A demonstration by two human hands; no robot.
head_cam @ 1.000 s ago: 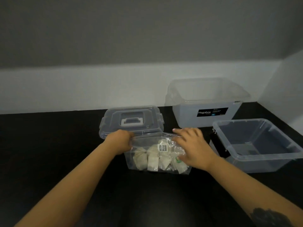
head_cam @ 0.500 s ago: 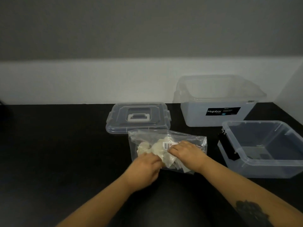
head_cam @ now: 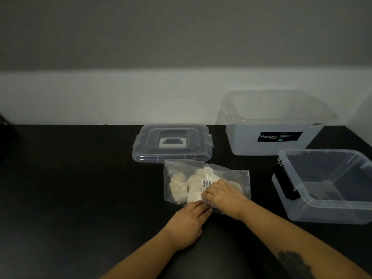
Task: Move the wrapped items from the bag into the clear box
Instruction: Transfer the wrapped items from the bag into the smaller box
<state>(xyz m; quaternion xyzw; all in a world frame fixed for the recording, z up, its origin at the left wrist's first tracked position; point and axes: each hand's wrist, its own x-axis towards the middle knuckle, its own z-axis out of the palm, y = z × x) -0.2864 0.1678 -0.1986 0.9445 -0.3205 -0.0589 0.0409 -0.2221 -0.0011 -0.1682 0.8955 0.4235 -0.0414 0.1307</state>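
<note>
On a matte black tabletop (head_cam: 70,198) that runs back to a pale wall, with a darker grey band of wall above it, a clear plastic bag (head_cam: 207,182) lies flat near the middle, packed with small cream-coloured wrapped items (head_cam: 191,184) and bearing a barcode label (head_cam: 206,183). Both of the person's bare forearms reach in from the bottom edge. Left hand (head_cam: 189,222) rests at the bag's near edge, its fingers pinching the plastic there. Right hand (head_cam: 225,195) lies on top of the bag just beside the label, fingers curled into the plastic and gripping it; a dark tattoo (head_cam: 293,262) shows on that forearm. Just behind the bag, almost touching its far edge, sits a clear lid (head_cam: 173,142) with a pale handle and side clips. To the right of the bag, near the table's right side, stands an open clear box (head_cam: 326,186) with a black clip on its left wall; nothing wrapped can be seen inside it. Behind that box, against the wall, stands a larger frosted tub (head_cam: 275,121) with a black label reading Megabox. Bare black surface stretches across the whole left half of the table and along the near edge around the arms, and a strip of bare table separates the bag from the clear box.
</note>
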